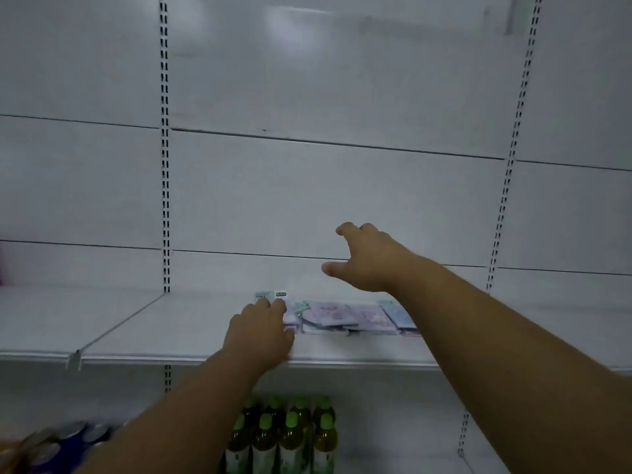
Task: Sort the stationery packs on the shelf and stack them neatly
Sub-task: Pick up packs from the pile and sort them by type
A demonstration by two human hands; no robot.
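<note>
Several flat stationery packs (345, 316) in pale pink, lilac and blue lie in a loose overlapping row on the white shelf (171, 333). My left hand (263, 333) rests palm down on the leftmost pack (273, 295), whose green and white label shows past the fingertips. My right hand (366, 258) hovers above the packs with fingers spread and holds nothing. Its forearm hides the right end of the row.
White back panels and slotted uprights (165, 165) frame the bay. A divider rail (113, 333) crosses the shelf on the left. On the lower shelf stand green-capped bottles (287, 436), with cans (61, 443) at the bottom left.
</note>
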